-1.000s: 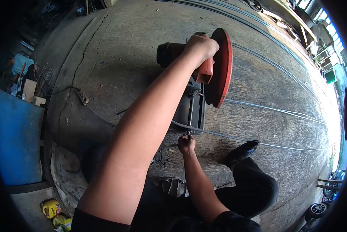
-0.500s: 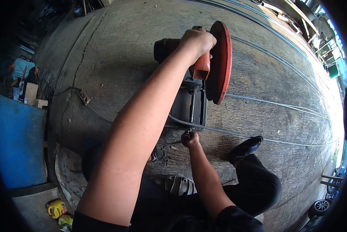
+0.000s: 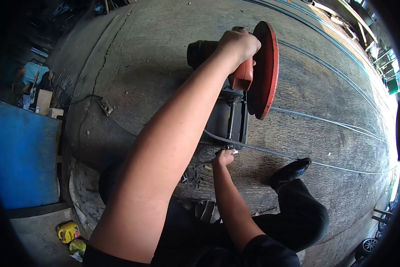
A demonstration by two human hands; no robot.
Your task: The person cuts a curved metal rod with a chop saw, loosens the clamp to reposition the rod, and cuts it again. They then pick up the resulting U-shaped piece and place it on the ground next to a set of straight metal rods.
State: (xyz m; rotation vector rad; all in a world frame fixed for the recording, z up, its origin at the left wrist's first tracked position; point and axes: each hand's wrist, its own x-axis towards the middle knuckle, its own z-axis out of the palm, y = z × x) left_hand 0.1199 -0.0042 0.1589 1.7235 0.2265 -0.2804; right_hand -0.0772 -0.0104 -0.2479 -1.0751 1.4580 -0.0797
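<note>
An orange-red cut-off saw [image 3: 243,76] with a large red disc guard [image 3: 267,71] stands on the floor ahead of me. My left hand [image 3: 241,45] is wrapped around the handle on top of it, beside the guard. The saw's dark base [image 3: 240,120] carries a long clamp screw [image 3: 231,119]. My right hand [image 3: 226,156] is closed at the near end of that screw, on the crank, which my fingers mostly hide. Just beyond the right hand, a thin grey metal bar [image 3: 271,152] crosses the base and runs off to the right.
Long metal bars [image 3: 333,120] lie across the concrete floor on the right. A cable with a socket [image 3: 105,107] lies to the left. A blue panel [image 3: 24,155], a yellow jug [image 3: 68,232] and a crouching person [image 3: 34,75] are farther left. My shoe [image 3: 291,172] rests at right.
My right hand has turned at the crank, so its back now shows more. The left hand stays on the saw handle. The whole view has shifted slightly.
</note>
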